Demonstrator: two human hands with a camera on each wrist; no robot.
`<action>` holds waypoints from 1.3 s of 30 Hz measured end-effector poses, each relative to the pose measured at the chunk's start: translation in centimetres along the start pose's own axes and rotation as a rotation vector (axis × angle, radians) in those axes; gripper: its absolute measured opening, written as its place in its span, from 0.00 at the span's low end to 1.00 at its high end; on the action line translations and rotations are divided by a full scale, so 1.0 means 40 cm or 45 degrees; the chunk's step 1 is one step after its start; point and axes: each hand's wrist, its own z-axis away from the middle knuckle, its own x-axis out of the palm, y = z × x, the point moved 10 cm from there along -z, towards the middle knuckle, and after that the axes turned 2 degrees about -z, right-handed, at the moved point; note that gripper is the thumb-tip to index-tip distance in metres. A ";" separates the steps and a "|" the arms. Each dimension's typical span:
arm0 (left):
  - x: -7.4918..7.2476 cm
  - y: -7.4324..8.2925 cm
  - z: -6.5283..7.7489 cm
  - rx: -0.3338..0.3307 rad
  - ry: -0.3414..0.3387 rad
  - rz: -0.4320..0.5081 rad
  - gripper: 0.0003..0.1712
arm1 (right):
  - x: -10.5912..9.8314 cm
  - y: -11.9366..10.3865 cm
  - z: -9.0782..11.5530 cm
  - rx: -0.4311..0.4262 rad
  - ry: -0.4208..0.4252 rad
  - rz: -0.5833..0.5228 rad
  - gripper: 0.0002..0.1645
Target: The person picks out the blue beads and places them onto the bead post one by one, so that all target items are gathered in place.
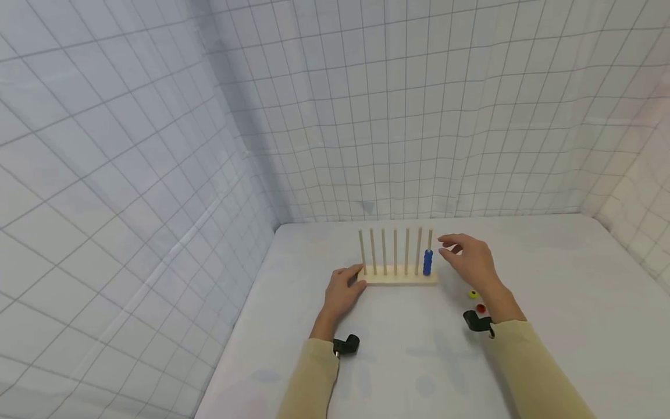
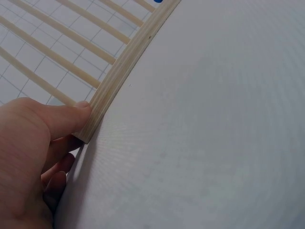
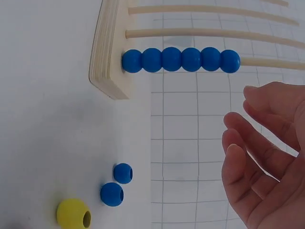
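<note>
A wooden bead rack (image 1: 400, 279) with a row of upright pegs stands on the white table. At its left end my left hand (image 1: 341, 291) grips the base; the left wrist view shows the thumb on the base (image 2: 119, 71) and the fingers tucked round its end. Several blue beads (image 3: 171, 59) sit stacked on the rightmost peg, whose upper part is bare. Just right of that peg is my right hand (image 1: 473, 262), apart from the beads. Its fingers are loosely bent, with nothing between them in the right wrist view. The other pegs carry no beads.
Two loose blue beads (image 3: 112, 194) lie on the table right of the rack, beside a yellow bead (image 3: 71, 213). A red bead (image 1: 481, 308) lies near the right wrist in the head view. Grid-patterned white sheeting (image 1: 387, 116) rises behind the table.
</note>
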 end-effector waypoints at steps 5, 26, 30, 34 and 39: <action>0.008 -0.014 0.007 -0.057 -0.036 -0.024 0.28 | 0.001 0.040 0.005 0.029 -0.035 0.025 0.17; 0.007 -0.009 -0.008 -0.051 -0.038 -0.027 0.29 | 0.008 0.200 0.028 0.216 -0.338 0.172 0.18; 0.004 -0.004 -0.010 -0.047 -0.032 -0.026 0.29 | 0.015 0.215 0.034 0.250 -0.401 0.154 0.19; 0.001 0.001 -0.008 -0.046 -0.030 -0.013 0.28 | 0.019 0.225 0.041 0.266 -0.437 0.141 0.19; 0.002 0.001 -0.009 -0.044 -0.032 -0.012 0.28 | 0.027 0.239 0.043 0.274 -0.451 0.146 0.19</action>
